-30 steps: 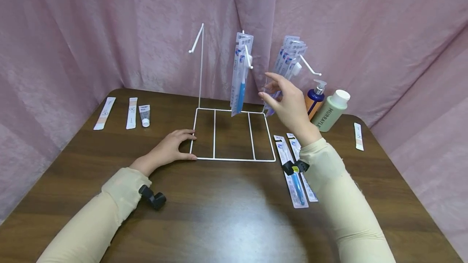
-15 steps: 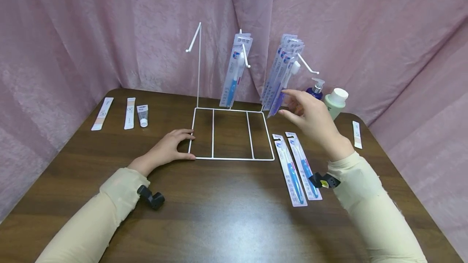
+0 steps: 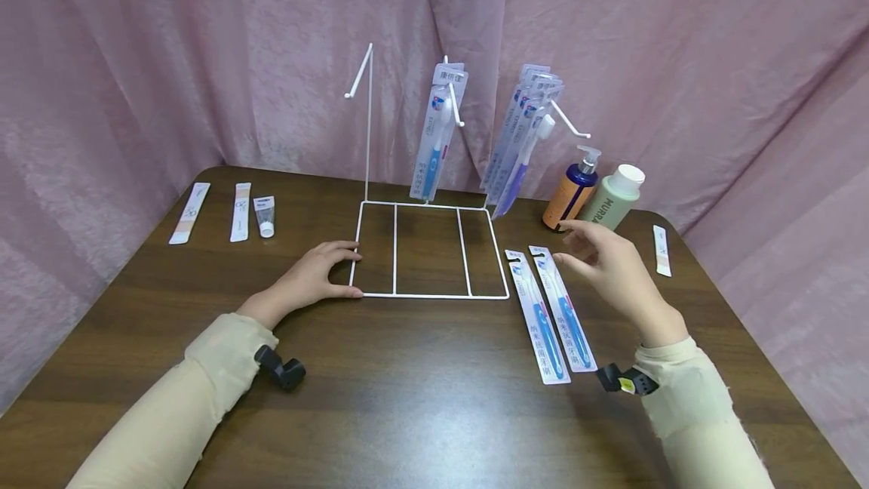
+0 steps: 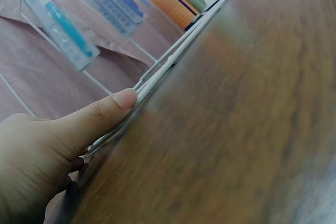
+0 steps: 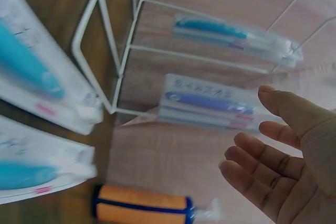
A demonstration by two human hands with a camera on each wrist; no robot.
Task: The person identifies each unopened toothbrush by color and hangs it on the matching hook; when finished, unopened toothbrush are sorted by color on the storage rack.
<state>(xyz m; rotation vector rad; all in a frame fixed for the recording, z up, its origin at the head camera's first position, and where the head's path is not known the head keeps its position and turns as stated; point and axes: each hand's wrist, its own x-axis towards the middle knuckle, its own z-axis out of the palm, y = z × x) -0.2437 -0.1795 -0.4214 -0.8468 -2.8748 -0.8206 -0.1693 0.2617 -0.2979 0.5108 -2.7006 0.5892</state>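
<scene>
A white wire display rack [image 3: 434, 296] stands on the table. My left hand [image 3: 308, 274] rests at its front left corner, fingers over the side bar. In the left wrist view the straight thumb [image 4: 100, 116] touches the wire. My right hand [image 3: 611, 270], holding nothing, hovers right of two packaged toothbrushes [image 3: 539, 319] [image 3: 565, 312] lying on the table. Its fingers are relaxed and loosely bent. A packaged blue toothbrush [image 3: 434, 146] hangs from the middle hook, perhaps with another behind it. Several packaged toothbrushes [image 3: 519, 142], a purple one in front, hang from the right hook.
An orange pump bottle [image 3: 572, 191] and a green bottle [image 3: 614, 198] with a white cap stand behind my right hand. On the left lie two slim sachets [image 3: 190, 213] [image 3: 241, 212] and a small tube [image 3: 265, 216]. Another sachet [image 3: 661, 251] lies far right. Pink curtain hangs behind.
My right hand has moved from the hanging toothbrushes down and right, away from the rack. The hanging toothbrushes have shifted slightly. My left hand has stayed at the corner.
</scene>
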